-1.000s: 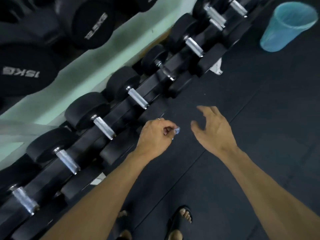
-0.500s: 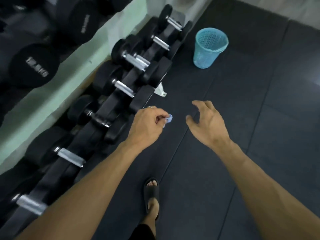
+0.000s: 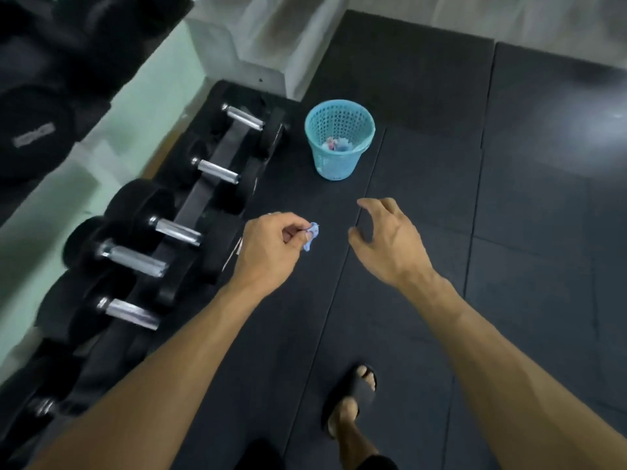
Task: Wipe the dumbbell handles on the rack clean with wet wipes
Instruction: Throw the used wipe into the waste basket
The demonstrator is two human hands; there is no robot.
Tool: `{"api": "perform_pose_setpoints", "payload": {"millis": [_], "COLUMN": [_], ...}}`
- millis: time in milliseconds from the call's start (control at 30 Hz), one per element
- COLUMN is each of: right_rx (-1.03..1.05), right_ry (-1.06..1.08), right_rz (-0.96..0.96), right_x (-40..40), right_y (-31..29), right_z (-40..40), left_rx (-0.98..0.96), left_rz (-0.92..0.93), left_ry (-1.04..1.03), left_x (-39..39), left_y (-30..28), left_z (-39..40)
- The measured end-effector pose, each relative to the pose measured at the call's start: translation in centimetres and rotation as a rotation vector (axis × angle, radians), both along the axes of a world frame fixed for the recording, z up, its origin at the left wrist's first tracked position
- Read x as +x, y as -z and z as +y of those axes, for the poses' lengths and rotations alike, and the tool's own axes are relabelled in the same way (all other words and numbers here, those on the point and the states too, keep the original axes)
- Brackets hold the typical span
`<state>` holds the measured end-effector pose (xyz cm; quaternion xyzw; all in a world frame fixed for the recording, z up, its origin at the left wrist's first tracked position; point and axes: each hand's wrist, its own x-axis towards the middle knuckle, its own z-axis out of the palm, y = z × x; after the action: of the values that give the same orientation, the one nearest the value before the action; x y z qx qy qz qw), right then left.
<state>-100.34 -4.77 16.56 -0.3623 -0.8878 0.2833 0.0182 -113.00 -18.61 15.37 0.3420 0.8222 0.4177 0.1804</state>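
Both hands hover: left hand (image 3: 271,245) fingers pinch a crumpled wipe (image 3: 312,239), right hand (image 3: 390,244) loosely spread, empty.

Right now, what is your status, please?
Left hand pinches used wipe; right hand open, empty. Bin ahead. Nothing blocks.

I pinch a small crumpled blue wipe (image 3: 312,236) in my left hand (image 3: 271,247), just beside the black dumbbells (image 3: 142,245) whose steel handles (image 3: 134,260) lie on the low rack (image 3: 200,201).
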Motion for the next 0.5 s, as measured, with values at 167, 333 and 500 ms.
{"api": "perform_pose_setpoints", "payload": {"millis": [167,333,500], "right_rx": [-0.001,-0.006,-0.007], "right_ry": [-0.005,0.007,0.069], "right_rz": [-0.011,-0.025,-0.039], "right_x": [-5.3,-12.1,-20.1], "right_y": [1.5,2.9,6.2], "right_z": [10.6,20.2,29.2], "left_rx": [-0.030,-0.024,-0.062], "left_rz": [0.044,0.072,0.093], "left_ry": [-0.018,-0.015,-0.017], "left_x": [-5.5,-12.8,-21.9], "left_y": [2.2,4.3,8.2], "left_z": [11.2,21.6,32.7]}}
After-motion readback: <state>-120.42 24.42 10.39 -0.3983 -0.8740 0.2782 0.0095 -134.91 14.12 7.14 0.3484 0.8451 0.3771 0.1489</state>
